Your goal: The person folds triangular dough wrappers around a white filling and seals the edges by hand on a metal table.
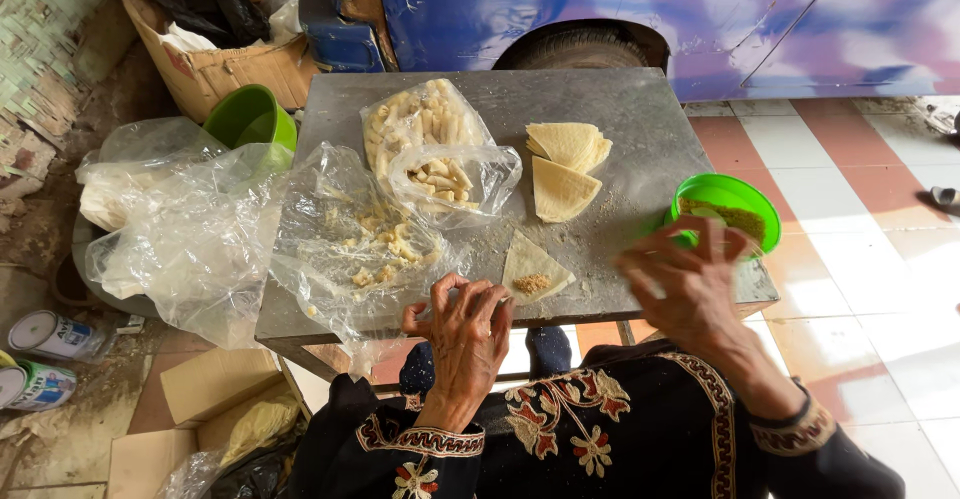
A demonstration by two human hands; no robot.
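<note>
The wrapper (533, 267) — a triangle with a dab of filling — lies on the table (640, 119) just beside the left hand (462, 334), whose bent fingertips nearly touch it. The right hand (688, 284) hovers loosely spread, empty, beside the green bowl (727, 206).

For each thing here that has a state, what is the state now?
Wrapper: flat, unfolded, filling on it.
Wrapper stack: folded, unfilled.
Green bowl: holds crumbs.
Roll bag: open, rolls inside.
Left hand: fingertips on table edge, holds nothing.
Right hand: blurred, beside bowl, grip unclear.
</note>
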